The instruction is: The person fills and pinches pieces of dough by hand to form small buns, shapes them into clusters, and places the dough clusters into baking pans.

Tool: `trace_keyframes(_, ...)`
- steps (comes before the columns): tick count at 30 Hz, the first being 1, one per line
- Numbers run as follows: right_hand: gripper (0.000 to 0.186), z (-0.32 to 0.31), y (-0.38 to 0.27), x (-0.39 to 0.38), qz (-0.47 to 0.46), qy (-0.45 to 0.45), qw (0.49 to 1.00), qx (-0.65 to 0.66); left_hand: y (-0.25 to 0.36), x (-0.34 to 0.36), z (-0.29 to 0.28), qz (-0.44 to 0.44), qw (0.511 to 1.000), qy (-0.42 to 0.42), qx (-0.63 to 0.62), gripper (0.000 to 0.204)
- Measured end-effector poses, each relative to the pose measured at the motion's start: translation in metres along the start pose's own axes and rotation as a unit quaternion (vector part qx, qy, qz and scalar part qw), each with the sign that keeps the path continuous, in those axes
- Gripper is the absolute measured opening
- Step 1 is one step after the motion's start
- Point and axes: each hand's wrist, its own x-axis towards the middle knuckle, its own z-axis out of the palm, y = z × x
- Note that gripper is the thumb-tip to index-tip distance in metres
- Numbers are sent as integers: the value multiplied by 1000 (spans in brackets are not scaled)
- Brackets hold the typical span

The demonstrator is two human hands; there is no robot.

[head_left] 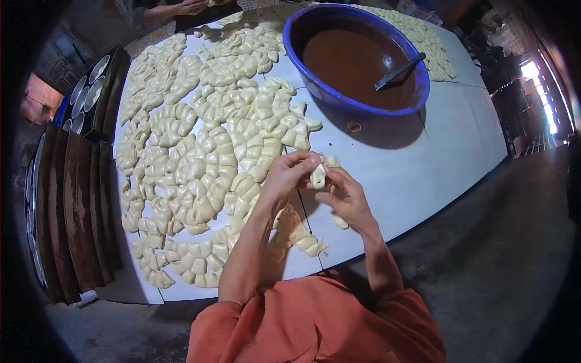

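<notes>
Just right of the table's middle, my left hand [293,173] pinches a small pale piece of dough [318,176] between thumb and fingers. The fingers of my right hand [347,202] curl at the same piece from the right. Many glossy, cut pieces of dough [206,169] lie in clusters over the left and middle of the white table [423,181], some just beside and under my forearms. Another small dough piece [340,222] lies just below my right hand, partly hidden by it.
A large blue tub [296,54] of brown liquid, with a dark-handled utensil [400,71], stands at the back right. Stacked dark trays [78,212] and a rack of round tins [91,91] line the left edge. Another person's hands [184,9] show beyond the far edge.
</notes>
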Motion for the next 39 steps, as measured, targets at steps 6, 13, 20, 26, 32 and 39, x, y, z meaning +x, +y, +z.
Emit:
trace_keyframes(6, 22, -5, 5, 6, -124, 79, 988, -54, -17, -18, 11, 71, 994, -55, -62, 32)
trace_keyframes(13, 27, 13, 27, -7, -142, 179, 960, -162, -45, -20, 10, 48, 992, -85, -79, 28)
trace_keyframes(20, 22, 9, 44, -37, 38, 193, 957, -214, -69, -38, 24, 56, 998, -18, 18, 24)
trace_keyframes(26, 29, 0, 20, -59, 62, 126, 987, -81, -79, -30, 30, 16, 1000, 12, 9, 39)
trace_keyframes(32, 37, -68, 33, -26, 173, 147, 973, -31, -39, -21, 18, 94, 956, 101, 258, 54)
trace_keyframes(39, 52, -45, 28, 20, 149, 115, 950, -250, -47, 14, 5, 184, 846, 12, 500, 100)
